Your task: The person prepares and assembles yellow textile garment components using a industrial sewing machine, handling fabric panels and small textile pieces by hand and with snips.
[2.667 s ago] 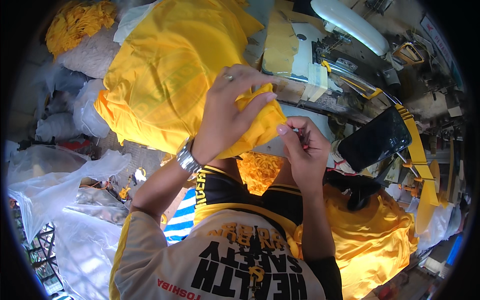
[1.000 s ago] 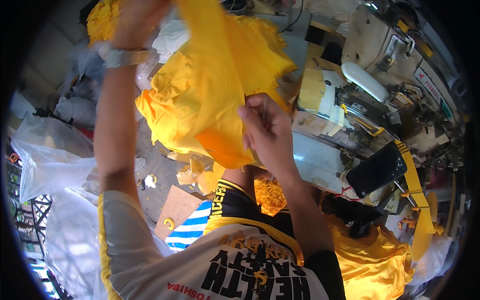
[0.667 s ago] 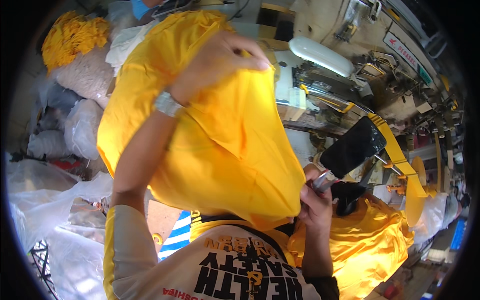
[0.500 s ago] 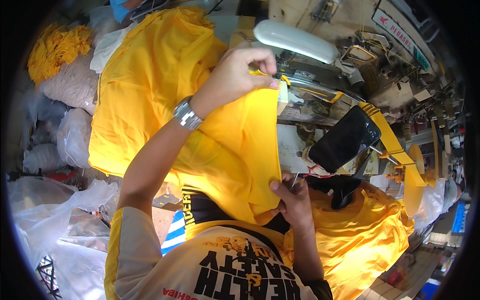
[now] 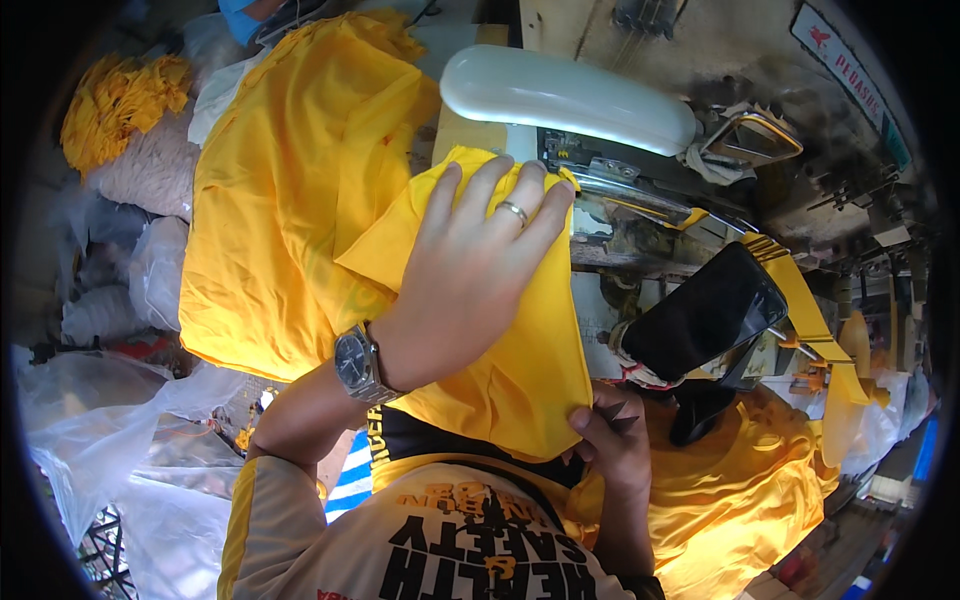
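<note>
My left hand (image 5: 470, 270) lies flat on a piece of yellow fabric (image 5: 530, 380), fingers stretched toward the metal sewing bed (image 5: 600, 178). It wears a ring and a wristwatch (image 5: 358, 362). The lower right corner of the fabric is pinched in my right hand (image 5: 612, 440). A small dark pointed blade (image 5: 624, 412), perhaps of thread snips, sticks out of that hand; its handle is hidden. At the bed, a yellow strip (image 5: 795, 305) runs in from the right through a metal guide.
A large heap of yellow cloth (image 5: 270, 220) lies left, another yellow pile (image 5: 740, 500) lower right. A black phone (image 5: 705, 312) stands on a holder right of the fabric. Above the bed is a long white rounded machine arm (image 5: 570, 98). Clear plastic bags (image 5: 160, 490) fill the left.
My left hand has gone from pinching the fabric's top edge to lying flat on it. The top of the fabric has folded over leftward. My right hand still holds the lower corner, slightly lower in view.
</note>
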`<state>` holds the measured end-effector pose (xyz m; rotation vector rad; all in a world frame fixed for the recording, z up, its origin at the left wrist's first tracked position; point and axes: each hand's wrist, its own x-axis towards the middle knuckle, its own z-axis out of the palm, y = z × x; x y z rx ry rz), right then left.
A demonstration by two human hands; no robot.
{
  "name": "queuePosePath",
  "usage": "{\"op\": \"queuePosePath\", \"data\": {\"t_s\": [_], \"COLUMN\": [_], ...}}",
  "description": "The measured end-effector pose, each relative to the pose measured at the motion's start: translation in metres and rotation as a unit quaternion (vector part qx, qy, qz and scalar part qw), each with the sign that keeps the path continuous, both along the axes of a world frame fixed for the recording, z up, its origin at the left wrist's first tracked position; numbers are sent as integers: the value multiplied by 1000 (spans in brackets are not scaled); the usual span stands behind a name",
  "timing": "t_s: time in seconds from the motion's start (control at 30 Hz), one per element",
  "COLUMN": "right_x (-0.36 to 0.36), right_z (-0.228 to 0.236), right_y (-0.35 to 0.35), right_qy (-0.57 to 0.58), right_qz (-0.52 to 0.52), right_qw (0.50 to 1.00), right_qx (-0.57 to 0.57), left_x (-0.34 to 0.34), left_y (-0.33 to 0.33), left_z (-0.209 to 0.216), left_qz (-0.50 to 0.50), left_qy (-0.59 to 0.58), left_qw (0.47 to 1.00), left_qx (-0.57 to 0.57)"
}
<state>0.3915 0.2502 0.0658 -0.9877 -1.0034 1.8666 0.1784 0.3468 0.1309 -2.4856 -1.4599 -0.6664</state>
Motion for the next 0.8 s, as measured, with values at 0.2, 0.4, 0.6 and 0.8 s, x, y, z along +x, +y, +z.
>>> {"op": "queuePosePath", "data": {"t_s": [0.2, 0.4, 0.6, 0.8], "right_x": [1, -12, -29, -44], "right_z": [3, 6, 6, 6], "right_y": [13, 23, 41, 61], "right_qy": [11, 3, 2, 21], "right_qz": [-11, 5, 8, -17], "right_qw": [999, 999, 999, 996], "right_qx": [29, 50, 47, 83], "left_x": [-3, -22, -37, -66], "left_y": [13, 46, 86, 117], "left_z": [2, -3, 7, -4], "left_qz": [-13, -81, -76, -23], "left_qy": [-58, -170, -117, -250], "left_qw": [998, 982, 988, 951], "left_qx": [-11, -2, -60, 180]}}
